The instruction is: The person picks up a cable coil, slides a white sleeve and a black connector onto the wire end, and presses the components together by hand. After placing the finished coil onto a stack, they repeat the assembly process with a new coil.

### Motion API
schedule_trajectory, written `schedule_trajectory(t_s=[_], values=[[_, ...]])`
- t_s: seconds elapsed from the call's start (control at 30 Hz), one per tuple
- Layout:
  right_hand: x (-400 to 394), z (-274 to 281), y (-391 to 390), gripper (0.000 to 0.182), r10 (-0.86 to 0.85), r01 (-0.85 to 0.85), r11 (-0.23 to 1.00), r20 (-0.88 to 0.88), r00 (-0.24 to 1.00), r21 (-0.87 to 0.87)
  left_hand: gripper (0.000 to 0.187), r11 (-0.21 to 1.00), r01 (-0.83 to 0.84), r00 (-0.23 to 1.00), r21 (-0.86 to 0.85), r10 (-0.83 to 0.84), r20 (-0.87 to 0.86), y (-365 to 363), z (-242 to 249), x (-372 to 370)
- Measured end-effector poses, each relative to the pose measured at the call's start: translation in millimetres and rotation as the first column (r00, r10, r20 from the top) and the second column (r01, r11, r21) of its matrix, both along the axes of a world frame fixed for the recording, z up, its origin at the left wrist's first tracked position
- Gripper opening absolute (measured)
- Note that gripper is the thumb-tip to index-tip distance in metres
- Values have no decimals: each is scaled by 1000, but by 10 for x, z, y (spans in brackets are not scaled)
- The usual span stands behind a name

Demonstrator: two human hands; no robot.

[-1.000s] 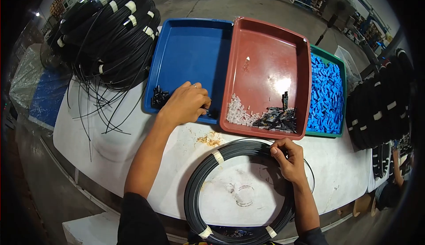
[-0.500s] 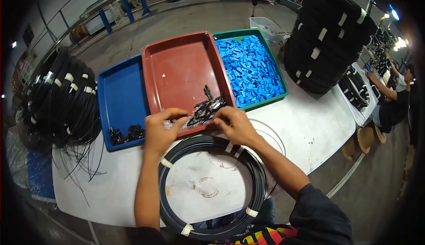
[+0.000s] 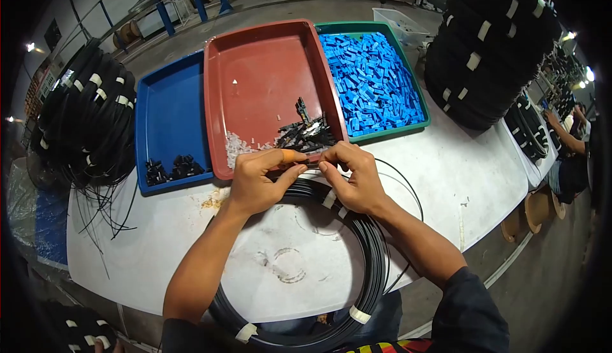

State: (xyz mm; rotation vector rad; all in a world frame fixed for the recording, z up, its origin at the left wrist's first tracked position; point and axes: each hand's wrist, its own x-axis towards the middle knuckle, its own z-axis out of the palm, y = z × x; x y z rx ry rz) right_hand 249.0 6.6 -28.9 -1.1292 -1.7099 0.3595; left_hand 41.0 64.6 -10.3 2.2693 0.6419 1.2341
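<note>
Over the near edge of the red tray [image 3: 255,66], my two hands meet with fingertips almost touching. My left hand [image 3: 261,178] is pinched, with an orange covering on one finger. A small dark piece shows between its tips and those of my right hand [image 3: 352,176], which is also closed. A thin black cable runs from near my right hand. Below lies a coil of black cable [image 3: 373,257] bound with white tape. Black parts [image 3: 306,133] and small clear pieces [image 3: 237,146] lie in the red tray.
A blue tray [image 3: 169,104] with black parts stands left, a green tray [image 3: 426,122] of blue pieces right. Tall black cable coils stand at left [image 3: 86,117] and right [image 3: 488,47]. Another person's arm [image 3: 564,133] is at far right. A clear bin [image 3: 401,21] sits behind.
My hands have come together from either side of the black parts, and both are now closed near the tray's edge. The view has shifted slightly.
</note>
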Motion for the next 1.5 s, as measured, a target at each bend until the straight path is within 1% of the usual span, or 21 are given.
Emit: schedule_trajectory(t_s=[0.07,0.13,0.2,0.27,0.37,0.4,0.47,0.53,0.6,0.67,0.77,0.83,0.97,1.03,1.13,1.23,1.37,1.43,1.5], values=[[-16,-36,-22,9,-16,16,1000,4,1000,16,17,1000,12,1000,-8,-11,18,-12,-11,-23],[-25,-29,-37,8,-41,42,998,-25,999,39,17,998,-43,999,-35,43,-5,-17,0,-49],[-6,-49,-19,8,-17,18,999,-27,999,29,16,997,-32,999,-67,30,-28,0,-8,-73],[-9,-57,-11,8,-12,11,1000,-68,998,-11,16,998,-23,999,-61,22,-28,-1,8,-60],[-12,-94,6,8,-14,17,999,-86,996,35,16,999,-20,999,-49,18,-45,-7,11,-61],[-2,-106,9,8,-29,32,999,-82,996,38,16,999,-4,999,-46,2,-41,-11,1,-54],[-6,-122,17,8,-6,11,997,-73,997,71,16,996,-25,998,-82,21,-55,-18,-16,-57],[-1,-105,3,8,-19,24,998,-69,997,65,16,998,-9,999,-66,6,-43,-21,-17,-28],[-1,-104,4,8,8,-4,998,-56,998,69,16,998,-26,998,-64,22,-65,-24,-17,-34],[-3,-99,2,8,17,-12,997,-62,998,77,16,998,-24,998,-63,21,-51,-30,-28,-34],[15,-105,17,7,18,-15,997,-40,999,78,16,999,-15,999,-29,13,-49,-22,-15,-32],[44,-139,36,7,20,-21,996,15,1000,86,16,1000,12,998,27,-10,-60,-5,-23,-28],[54,-115,37,7,28,-31,994,26,999,102,15,999,29,999,34,-28,-45,-1,-32,-7],[51,-69,26,9,43,-59,988,110,993,146,14,992,100,993,73,-96,-63,10,-42,6],[32,-88,10,11,39,-64,985,158,987,159,15,987,121,991,106,-113,-77,12,-48,26],[61,-26,-5,12,44,-67,986,149,988,153,16,983,112,992,145,-101,-76,-14,-26,50],[91,-44,-8,12,25,-47,989,163,986,138,16,982,118,992,145,-110,-63,-6,-37,58],[83,-49,-4,12,46,-72,987,175,983,144,16,973,149,988,177,-142,-54,13,-54,52],[95,-40,-5,13,42,-66,988,166,985,139,18,976,144,989,162,-136,-64,7,-41,51]])
